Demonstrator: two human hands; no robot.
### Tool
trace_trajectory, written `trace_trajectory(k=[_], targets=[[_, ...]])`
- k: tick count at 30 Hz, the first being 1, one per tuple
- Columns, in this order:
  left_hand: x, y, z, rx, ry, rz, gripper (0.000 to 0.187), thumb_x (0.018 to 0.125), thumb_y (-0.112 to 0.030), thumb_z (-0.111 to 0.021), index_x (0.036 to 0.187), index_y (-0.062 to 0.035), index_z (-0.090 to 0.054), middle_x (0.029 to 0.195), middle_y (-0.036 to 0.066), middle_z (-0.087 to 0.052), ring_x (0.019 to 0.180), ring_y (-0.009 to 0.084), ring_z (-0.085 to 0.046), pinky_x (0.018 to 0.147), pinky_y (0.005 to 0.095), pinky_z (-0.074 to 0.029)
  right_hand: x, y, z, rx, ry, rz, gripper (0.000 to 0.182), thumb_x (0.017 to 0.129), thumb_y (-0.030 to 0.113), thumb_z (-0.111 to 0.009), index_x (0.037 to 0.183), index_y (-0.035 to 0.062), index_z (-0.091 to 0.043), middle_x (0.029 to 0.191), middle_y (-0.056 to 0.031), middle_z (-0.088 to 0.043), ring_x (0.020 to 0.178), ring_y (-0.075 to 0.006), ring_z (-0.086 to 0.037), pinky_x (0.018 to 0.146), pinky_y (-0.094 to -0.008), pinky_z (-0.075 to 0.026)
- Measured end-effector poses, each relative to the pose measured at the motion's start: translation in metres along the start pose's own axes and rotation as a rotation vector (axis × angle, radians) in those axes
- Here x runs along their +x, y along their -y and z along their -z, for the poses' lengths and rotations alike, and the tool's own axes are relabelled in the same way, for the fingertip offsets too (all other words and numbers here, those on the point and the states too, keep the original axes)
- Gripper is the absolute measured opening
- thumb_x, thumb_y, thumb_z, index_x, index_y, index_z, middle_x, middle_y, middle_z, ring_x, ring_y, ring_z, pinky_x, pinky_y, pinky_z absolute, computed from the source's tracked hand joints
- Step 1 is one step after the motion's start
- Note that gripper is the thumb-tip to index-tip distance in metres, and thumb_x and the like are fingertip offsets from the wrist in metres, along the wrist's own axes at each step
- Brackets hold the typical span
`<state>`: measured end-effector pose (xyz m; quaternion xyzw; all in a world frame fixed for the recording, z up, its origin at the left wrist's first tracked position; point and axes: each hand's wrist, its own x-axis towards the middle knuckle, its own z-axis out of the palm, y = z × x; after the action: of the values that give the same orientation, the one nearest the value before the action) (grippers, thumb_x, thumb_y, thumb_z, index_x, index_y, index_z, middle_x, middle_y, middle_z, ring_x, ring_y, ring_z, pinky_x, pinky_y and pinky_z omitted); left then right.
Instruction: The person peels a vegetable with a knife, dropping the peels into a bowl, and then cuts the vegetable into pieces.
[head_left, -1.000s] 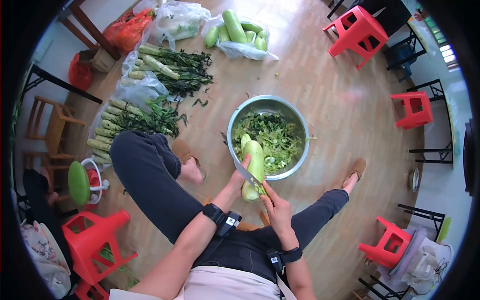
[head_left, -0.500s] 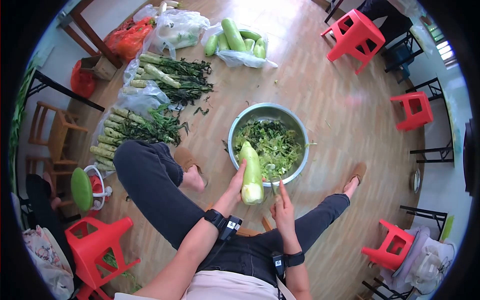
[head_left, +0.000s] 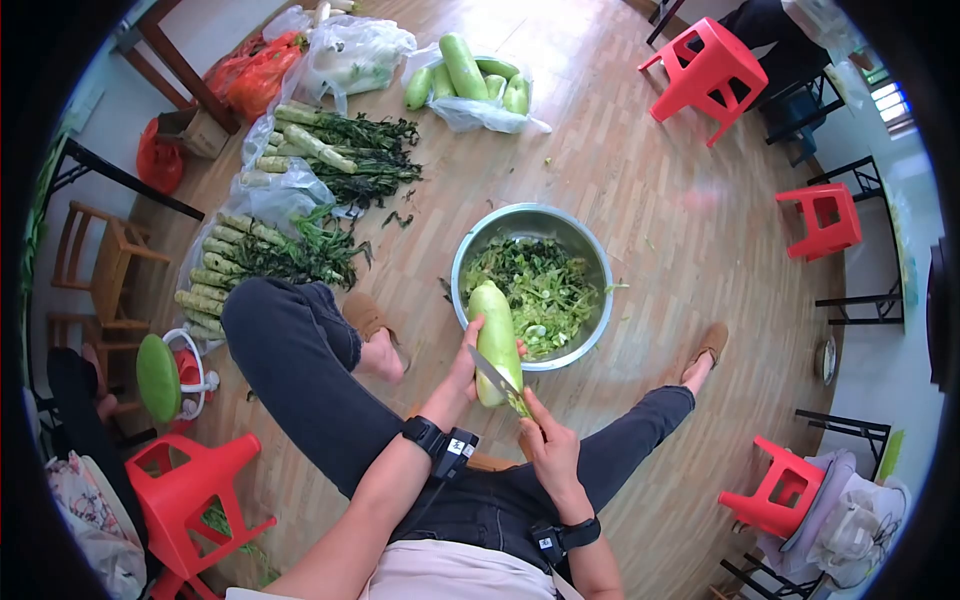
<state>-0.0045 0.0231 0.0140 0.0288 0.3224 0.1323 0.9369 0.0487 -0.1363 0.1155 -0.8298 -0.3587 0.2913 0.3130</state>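
Note:
My left hand point(head_left: 466, 362) is wrapped around a pale green gourd point(head_left: 496, 325), its fingertips showing at the far side. The gourd is tilted, its upper end over the rim of a metal basin point(head_left: 461, 312). In my right hand point(head_left: 550, 445) is a knife point(head_left: 493, 374), gripped near its handle. Its blade lies across the lower part of the gourd, and the handle is mostly covered by my fingers. Green peelings and leafy scraps point(head_left: 545, 285) fill the bottom of the basin.
Stem lettuces point(head_left: 265, 250) lie in bunches at the left. More gourds point(head_left: 462, 68) sit in a plastic bag behind the basin. Red stools point(head_left: 195, 490) stand around the room's sides. A person's dark-clothed legs point(head_left: 770, 45) show at the back right. My feet point(head_left: 380, 355) flank the basin.
My right hand has brought the knife from beside the basin rim onto the gourd's lower part. The gourd has shifted slightly left, and its near end is now partly covered by the blade.

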Motion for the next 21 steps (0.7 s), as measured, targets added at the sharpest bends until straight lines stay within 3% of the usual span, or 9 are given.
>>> trace_trajectory(k=[2, 7, 21], targets=[[-0.001, -0.001, 0.0, -0.045, 0.007, -0.03, 0.068, 0.08, -0.056, -0.047, 0.116, 0.0013, -0.038, 0.093, 0.017, -0.056, 0.084, 0.0251, -0.059, 0.068, 0.036, -0.053, -0.005, -0.001, -0.001, 0.128, -0.103, 0.028, 0.038, 0.081, 0.02, -0.06, 0.118, 0.0208, -0.054, 0.064, -0.0098, -0.058, 0.05, -0.0185, -0.054, 0.051, -0.0291, -0.044], [0.006, -0.001, 0.004, -0.198, 0.015, -0.037, 0.07, 0.078, -0.056, -0.052, 0.115, 0.0006, -0.038, 0.091, 0.016, -0.054, 0.083, 0.0248, -0.059, 0.068, 0.0359, -0.053, -0.005, -0.004, -0.002, 0.054, -0.081, 0.081, 0.04, 0.08, 0.019, -0.061, 0.119, 0.0196, -0.053, 0.068, -0.0099, -0.06, 0.051, -0.0175, -0.055, 0.051, -0.0286, -0.045], [0.007, 0.003, 0.006, -0.2, 0.037, -0.022, 0.068, 0.08, -0.052, -0.051, 0.12, -0.0005, -0.036, 0.094, 0.019, -0.054, 0.083, 0.0278, -0.059, 0.068, 0.0378, -0.053, 0.011, -0.001, -0.009, 0.07, -0.098, 0.038, 0.042, 0.079, 0.024, -0.062, 0.12, 0.0212, -0.053, 0.065, -0.0097, -0.058, 0.049, -0.0183, -0.052, 0.049, -0.0295, -0.044]])
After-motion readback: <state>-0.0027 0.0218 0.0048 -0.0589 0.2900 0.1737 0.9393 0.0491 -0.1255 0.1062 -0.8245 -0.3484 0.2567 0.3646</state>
